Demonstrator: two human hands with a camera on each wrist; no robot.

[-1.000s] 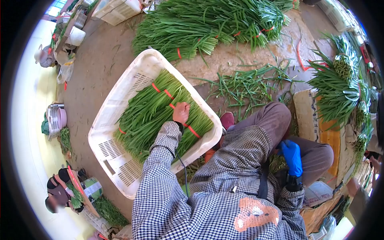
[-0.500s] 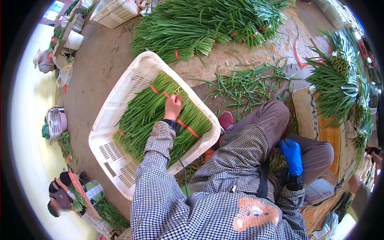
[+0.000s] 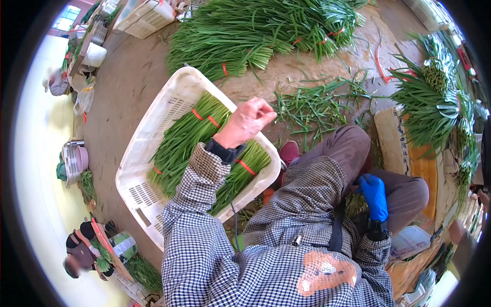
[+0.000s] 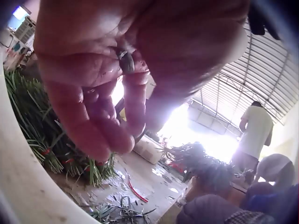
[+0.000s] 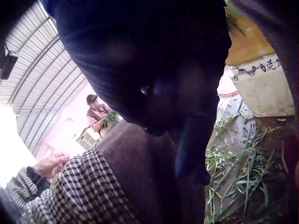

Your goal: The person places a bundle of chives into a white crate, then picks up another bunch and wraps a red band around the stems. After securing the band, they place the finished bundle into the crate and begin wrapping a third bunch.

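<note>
The bare left hand (image 3: 247, 123) has just lifted off the green, long-leaved bundles with red ties (image 3: 179, 140) to just above the rim of the white slotted plastic crate (image 3: 158, 123), its fingers loosely bent with nothing seen in them. That leaves the bundles lying untouched inside the crate. Well apart from it, beyond the crate's near side, the blue-gloved right hand (image 3: 375, 197) is by the knee, its grip impossible to tell.
</note>
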